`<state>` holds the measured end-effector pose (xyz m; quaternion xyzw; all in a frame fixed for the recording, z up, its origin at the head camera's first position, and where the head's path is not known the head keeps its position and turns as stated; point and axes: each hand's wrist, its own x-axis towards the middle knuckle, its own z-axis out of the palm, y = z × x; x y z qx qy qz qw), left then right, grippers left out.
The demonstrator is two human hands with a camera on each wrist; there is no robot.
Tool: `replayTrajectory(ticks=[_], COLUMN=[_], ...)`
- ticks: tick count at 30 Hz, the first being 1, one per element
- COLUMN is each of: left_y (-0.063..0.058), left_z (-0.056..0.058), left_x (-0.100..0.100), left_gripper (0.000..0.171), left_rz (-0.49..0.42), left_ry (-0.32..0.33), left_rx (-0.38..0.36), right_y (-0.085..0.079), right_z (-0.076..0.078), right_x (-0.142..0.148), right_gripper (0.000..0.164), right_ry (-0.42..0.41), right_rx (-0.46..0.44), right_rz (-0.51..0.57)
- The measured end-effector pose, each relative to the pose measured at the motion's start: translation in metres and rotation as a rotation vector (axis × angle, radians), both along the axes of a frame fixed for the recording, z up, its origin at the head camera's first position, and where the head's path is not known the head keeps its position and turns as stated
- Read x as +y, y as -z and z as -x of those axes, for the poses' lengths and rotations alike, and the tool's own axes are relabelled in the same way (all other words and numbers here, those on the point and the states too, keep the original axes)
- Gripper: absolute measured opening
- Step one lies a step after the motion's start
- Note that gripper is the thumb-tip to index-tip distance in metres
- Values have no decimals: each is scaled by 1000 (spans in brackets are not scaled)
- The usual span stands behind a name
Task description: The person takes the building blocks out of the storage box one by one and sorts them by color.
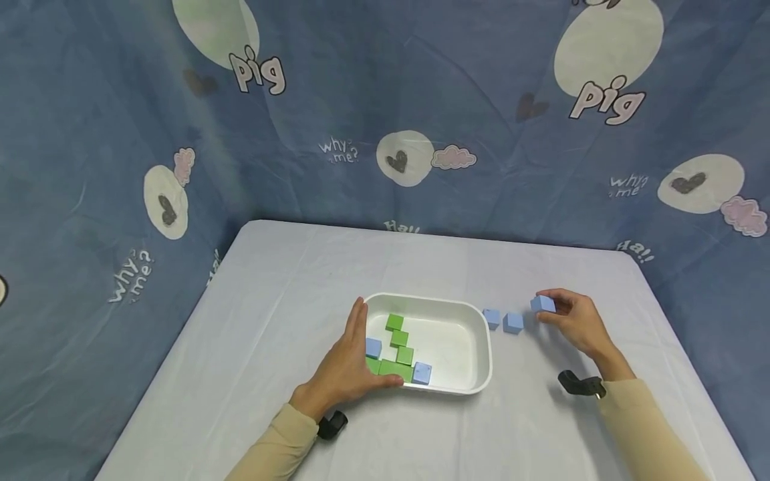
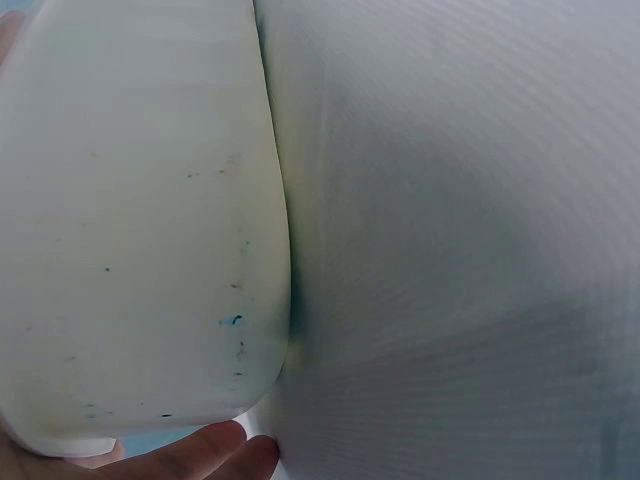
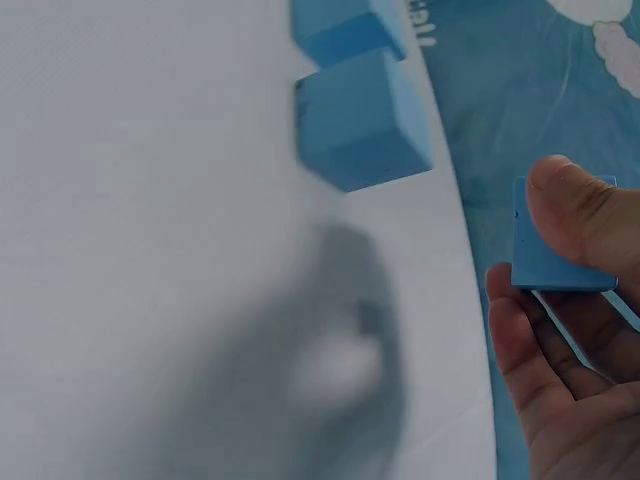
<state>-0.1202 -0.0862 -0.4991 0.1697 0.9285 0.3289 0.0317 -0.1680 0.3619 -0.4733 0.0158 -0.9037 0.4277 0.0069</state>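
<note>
My left hand [image 1: 339, 367] grips the left end of a white tray [image 1: 475, 386], thumb along the front rim and fingers at the back left corner. The left wrist view shows the tray's outer wall [image 2: 150, 220] up close, with fingertips [image 2: 215, 445] beside it. Inside the tray lie several green blocks [image 1: 395, 369], a blue cube [image 1: 422, 373] and another blue cube [image 1: 373, 348] partly behind my hand. My right hand [image 1: 580, 324] pinches a blue cube [image 3: 560, 250] between thumb and fingers, held up above the table to the right of the tray.
Two more blue cubes stand on the white table [image 1: 289, 280] right of the tray: one cube [image 1: 491, 318] by its rim, the other [image 1: 513, 323] nearer my right hand. A printed blue curtain [image 1: 337, 80] hangs behind the table and along its sides.
</note>
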Motion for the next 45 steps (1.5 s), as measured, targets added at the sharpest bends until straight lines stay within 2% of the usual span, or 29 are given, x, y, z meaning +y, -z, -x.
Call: replayTrajectory(ticks=[7,17,31,39,45], left_y=[1,3,2,2,1], left_z=[-2,-4,-4,-2,-1], left_x=[0,-1,-3,-3,-2], left_gripper=[148,148,149,148,148], left_rz=[-15,-14,-7,-14,-10], left_ry=[-5,-5,-8,-5,-10], left_rx=[7,4,5,5,7], right_y=[12,29,36,35,19], right_z=[-8,-12,-10,-10,-10], right_x=[-1,2,-2,-1,-1], right_gripper=[43,42,42,49,54], right_ry=[20,2,-8,-26,-30], right_rx=[-20,-47,-14,-4,43], right_rz=[-73,-113,-123,-121,-77])
